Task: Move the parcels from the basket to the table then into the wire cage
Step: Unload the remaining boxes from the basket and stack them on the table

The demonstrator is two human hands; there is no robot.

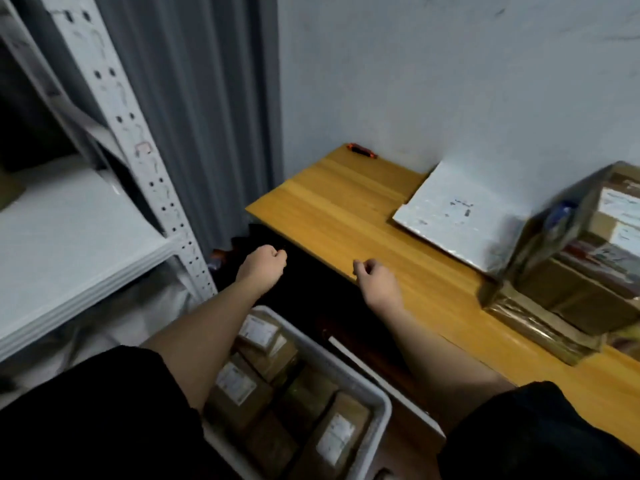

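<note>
A grey plastic basket (349, 372) stands on the floor below me, holding several brown cardboard parcels (242, 386) with white labels. To its right is the wooden table (346, 209). A stack of brown parcels (588, 271) sits on the table's right part, blurred. My left hand (261, 265) hovers past the basket over the dark gap beside the table, fingers loosely curled, holding nothing. At the table's near edge my right hand (375, 278) hangs with fingers loosely curled and empty too. No wire cage is in view.
A white flat mailer (457, 216) lies on the table against the wall. A small dark and orange object (362, 151) sits at the table's far corner. A white metal shelf rack (69, 223) stands at the left, a grey curtain (201, 116) behind it.
</note>
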